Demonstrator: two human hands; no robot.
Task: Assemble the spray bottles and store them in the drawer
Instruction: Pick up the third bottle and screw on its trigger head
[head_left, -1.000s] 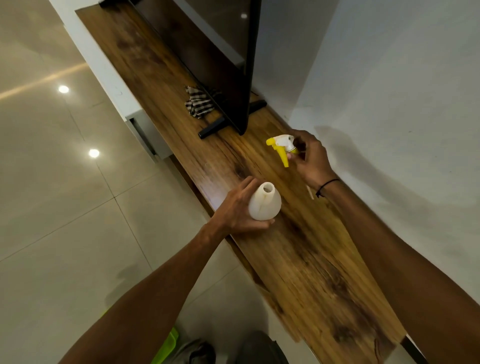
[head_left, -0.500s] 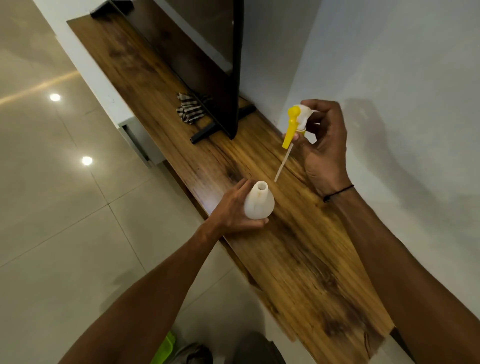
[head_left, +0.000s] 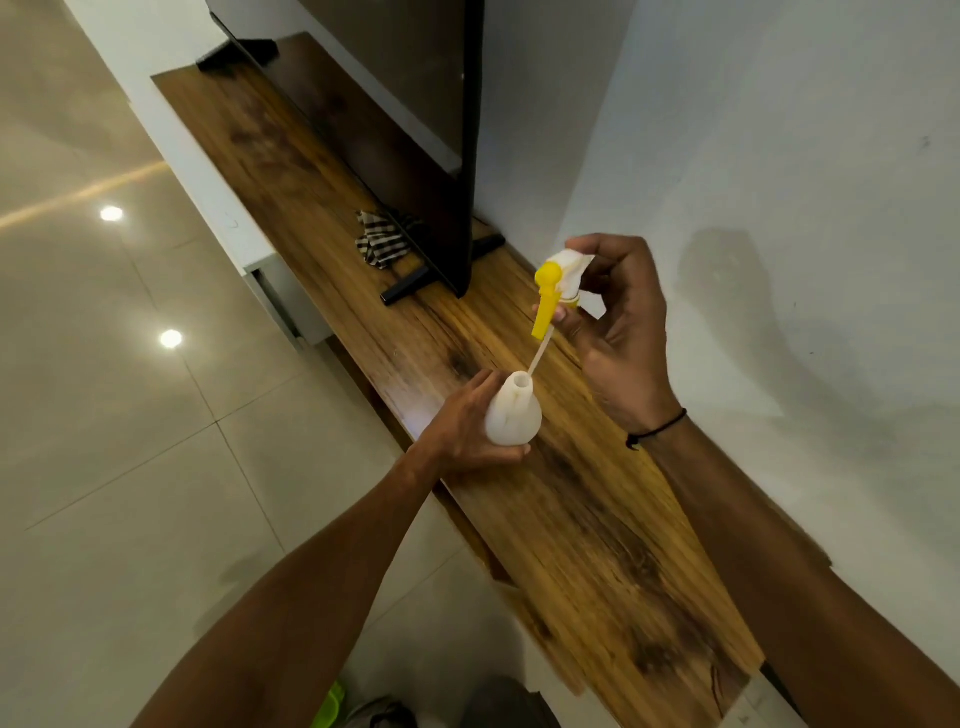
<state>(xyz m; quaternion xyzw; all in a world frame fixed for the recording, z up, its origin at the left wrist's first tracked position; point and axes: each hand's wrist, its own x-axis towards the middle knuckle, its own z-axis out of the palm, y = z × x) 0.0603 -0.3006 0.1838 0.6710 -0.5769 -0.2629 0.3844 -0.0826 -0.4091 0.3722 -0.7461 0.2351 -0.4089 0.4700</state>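
My left hand grips a small white pear-shaped bottle upright over the front edge of the wooden shelf top, its mouth open. My right hand holds a white and yellow trigger spray head above it. The head's thin dip tube slants down, and its tip sits right at the bottle's mouth. A drawer in the white cabinet front below the shelf stands slightly open.
A flat television on black feet stands on the shelf beyond my hands, with a checked cloth beside its near foot. A white wall runs along the right. Glossy tiled floor lies to the left. Something green shows near my feet.
My right hand picked the spray head up off the shelf, raised it and brought its tube down to the bottle's mouth. My left hand kept the bottle steady.
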